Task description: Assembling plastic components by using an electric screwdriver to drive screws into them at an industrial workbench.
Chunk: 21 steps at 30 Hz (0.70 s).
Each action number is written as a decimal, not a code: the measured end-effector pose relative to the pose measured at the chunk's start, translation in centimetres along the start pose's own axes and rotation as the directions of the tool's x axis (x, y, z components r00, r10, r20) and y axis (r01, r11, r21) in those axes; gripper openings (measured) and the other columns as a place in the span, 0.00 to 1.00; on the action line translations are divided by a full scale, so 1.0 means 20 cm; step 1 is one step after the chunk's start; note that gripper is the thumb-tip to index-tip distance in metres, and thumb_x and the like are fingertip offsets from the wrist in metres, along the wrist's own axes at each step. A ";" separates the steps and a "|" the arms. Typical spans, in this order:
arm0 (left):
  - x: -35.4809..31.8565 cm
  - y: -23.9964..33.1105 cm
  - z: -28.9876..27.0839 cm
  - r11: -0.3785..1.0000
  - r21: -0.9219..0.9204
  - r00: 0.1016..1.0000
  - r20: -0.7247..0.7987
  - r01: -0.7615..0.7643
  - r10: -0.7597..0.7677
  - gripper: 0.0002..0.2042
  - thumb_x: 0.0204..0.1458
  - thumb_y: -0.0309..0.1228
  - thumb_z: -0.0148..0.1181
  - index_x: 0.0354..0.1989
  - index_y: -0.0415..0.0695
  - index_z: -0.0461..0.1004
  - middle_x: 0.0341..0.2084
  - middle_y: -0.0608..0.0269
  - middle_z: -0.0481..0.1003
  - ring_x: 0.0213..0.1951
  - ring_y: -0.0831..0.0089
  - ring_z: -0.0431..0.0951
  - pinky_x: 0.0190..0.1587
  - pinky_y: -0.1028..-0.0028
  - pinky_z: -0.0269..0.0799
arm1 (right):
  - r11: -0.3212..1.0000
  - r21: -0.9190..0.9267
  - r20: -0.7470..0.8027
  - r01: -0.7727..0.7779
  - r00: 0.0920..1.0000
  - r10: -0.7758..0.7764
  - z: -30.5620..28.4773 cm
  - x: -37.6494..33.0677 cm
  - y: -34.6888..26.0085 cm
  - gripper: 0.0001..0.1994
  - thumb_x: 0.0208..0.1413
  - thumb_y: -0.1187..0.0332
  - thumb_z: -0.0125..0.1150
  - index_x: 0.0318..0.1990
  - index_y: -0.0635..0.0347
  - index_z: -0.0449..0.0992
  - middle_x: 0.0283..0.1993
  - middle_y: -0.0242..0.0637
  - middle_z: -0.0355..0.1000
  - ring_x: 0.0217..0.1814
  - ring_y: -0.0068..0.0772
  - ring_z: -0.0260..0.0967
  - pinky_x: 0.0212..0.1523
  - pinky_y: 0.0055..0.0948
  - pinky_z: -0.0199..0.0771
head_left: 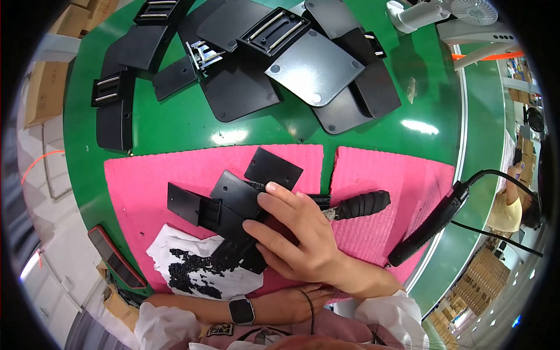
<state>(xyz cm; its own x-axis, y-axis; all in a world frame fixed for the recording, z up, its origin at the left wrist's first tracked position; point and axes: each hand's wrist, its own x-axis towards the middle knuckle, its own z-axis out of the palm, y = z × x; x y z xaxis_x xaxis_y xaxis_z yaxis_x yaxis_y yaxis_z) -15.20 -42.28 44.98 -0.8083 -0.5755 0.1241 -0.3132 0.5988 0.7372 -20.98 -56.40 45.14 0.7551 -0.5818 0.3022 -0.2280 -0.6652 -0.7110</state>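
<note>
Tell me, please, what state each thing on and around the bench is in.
Pink mat: gap at its far edge
Black pieces: on the pink mat
Right grip: fingers on the black pieces
Left grip: nothing visibly held
White sheet: crumpled, black bits on it
Corded tool: lying down, power unclear
Wrapped handle: lying, not gripped
Phone: lying flat, screen dark
Black plates: piled, overlapping
Watch: strapped on
Fan: unclear whether running

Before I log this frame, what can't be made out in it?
All in the head view:
- Right hand, palm side: hidden by its own back, so grip or mere touch can't be told.
- Black parts beneath it: partly covered by its fingers.
- Upper-left black bracket: cut off by the top edge.
- Watch display: too small.
</note>
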 end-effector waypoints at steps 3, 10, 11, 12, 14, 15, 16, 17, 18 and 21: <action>-0.01 0.01 0.02 1.000 0.007 0.999 -0.050 0.013 -0.012 0.19 0.52 0.34 0.45 0.50 0.38 0.71 0.54 0.57 0.68 0.61 0.68 0.62 0.67 0.66 0.49 | 1.000 -0.011 -0.011 0.028 1.000 -0.028 0.00 -0.01 0.00 0.22 0.34 0.75 0.66 0.44 0.57 0.77 0.53 0.49 0.66 0.56 0.53 0.67 0.47 0.45 0.69; -0.03 0.04 0.11 0.994 0.104 0.983 -0.178 -0.014 0.032 0.18 0.51 0.33 0.46 0.47 0.37 0.71 0.54 0.54 0.69 0.60 0.68 0.65 0.64 0.64 0.54 | 0.996 -0.076 -0.039 0.052 0.998 -0.055 0.00 -0.03 -0.05 0.22 0.36 0.76 0.65 0.45 0.59 0.75 0.53 0.49 0.65 0.58 0.53 0.65 0.51 0.50 0.66; -0.03 0.05 0.11 0.991 0.134 0.983 -0.179 -0.019 0.044 0.18 0.51 0.33 0.46 0.47 0.37 0.71 0.54 0.54 0.69 0.60 0.68 0.65 0.64 0.64 0.54 | 0.993 -0.106 -0.046 0.042 0.998 -0.047 -0.01 -0.03 -0.07 0.22 0.37 0.76 0.65 0.45 0.59 0.75 0.53 0.48 0.64 0.59 0.52 0.64 0.52 0.51 0.65; -0.04 0.06 0.12 0.993 0.121 0.978 -0.208 0.004 0.021 0.17 0.51 0.32 0.47 0.46 0.37 0.72 0.54 0.53 0.69 0.59 0.67 0.66 0.63 0.63 0.56 | 0.989 -0.130 -0.064 0.068 0.995 -0.077 0.01 -0.04 -0.07 0.21 0.37 0.76 0.65 0.45 0.58 0.74 0.54 0.47 0.64 0.57 0.50 0.65 0.53 0.50 0.64; -0.05 0.08 0.14 0.994 0.106 0.982 -0.188 0.028 -0.007 0.17 0.51 0.30 0.50 0.49 0.39 0.70 0.58 0.54 0.65 0.61 0.66 0.64 0.62 0.62 0.58 | 0.981 -0.163 -0.106 0.101 0.987 -0.119 0.02 -0.06 -0.08 0.20 0.37 0.76 0.65 0.44 0.58 0.75 0.53 0.46 0.64 0.56 0.50 0.65 0.53 0.48 0.65; -0.04 0.08 0.14 0.990 0.139 0.981 -0.193 0.021 0.006 0.17 0.51 0.30 0.50 0.49 0.39 0.70 0.58 0.54 0.65 0.61 0.66 0.64 0.62 0.62 0.58 | 0.978 -0.177 -0.135 0.113 0.981 -0.137 0.02 -0.07 -0.08 0.19 0.38 0.75 0.64 0.43 0.58 0.75 0.53 0.46 0.65 0.54 0.49 0.66 0.52 0.47 0.65; -0.04 0.08 0.13 0.990 0.138 0.974 -0.225 0.007 0.025 0.16 0.51 0.30 0.49 0.47 0.38 0.70 0.56 0.53 0.66 0.60 0.66 0.65 0.62 0.61 0.58 | 0.972 -0.198 -0.176 0.124 0.971 -0.160 0.02 -0.08 -0.09 0.18 0.38 0.75 0.65 0.42 0.58 0.75 0.50 0.43 0.66 0.49 0.46 0.67 0.50 0.43 0.67; -0.04 0.09 0.13 0.990 0.139 0.966 -0.256 -0.009 0.045 0.15 0.50 0.30 0.49 0.45 0.38 0.69 0.54 0.52 0.68 0.58 0.66 0.66 0.62 0.60 0.59 | 0.965 -0.217 -0.186 0.146 0.964 -0.188 0.02 -0.09 -0.10 0.18 0.38 0.75 0.65 0.42 0.58 0.75 0.50 0.43 0.66 0.49 0.46 0.67 0.50 0.43 0.67; -0.05 0.08 0.15 0.996 0.094 0.985 -0.171 0.004 0.012 0.17 0.51 0.27 0.50 0.50 0.38 0.67 0.58 0.53 0.65 0.61 0.64 0.64 0.62 0.58 0.56 | 0.970 -0.207 -0.193 0.127 0.967 -0.168 0.03 -0.10 -0.10 0.17 0.38 0.74 0.65 0.41 0.57 0.75 0.50 0.42 0.66 0.48 0.44 0.68 0.49 0.41 0.67; -0.07 0.08 0.16 0.989 0.145 0.987 -0.160 -0.002 0.025 0.17 0.50 0.27 0.51 0.50 0.38 0.68 0.56 0.54 0.66 0.61 0.64 0.64 0.62 0.59 0.56 | 0.949 -0.261 -0.221 0.177 0.946 -0.237 0.06 -0.09 -0.09 0.16 0.40 0.68 0.67 0.39 0.55 0.75 0.48 0.41 0.67 0.44 0.42 0.69 0.43 0.37 0.71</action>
<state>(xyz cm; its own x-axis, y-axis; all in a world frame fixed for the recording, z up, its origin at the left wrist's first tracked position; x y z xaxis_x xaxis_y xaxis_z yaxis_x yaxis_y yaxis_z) -16.17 -38.76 43.96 -0.7255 -0.6421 0.2475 -0.3810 0.6743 0.6326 -21.16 -53.63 45.13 0.6326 -0.4958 0.5949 -0.2433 -0.8565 -0.4552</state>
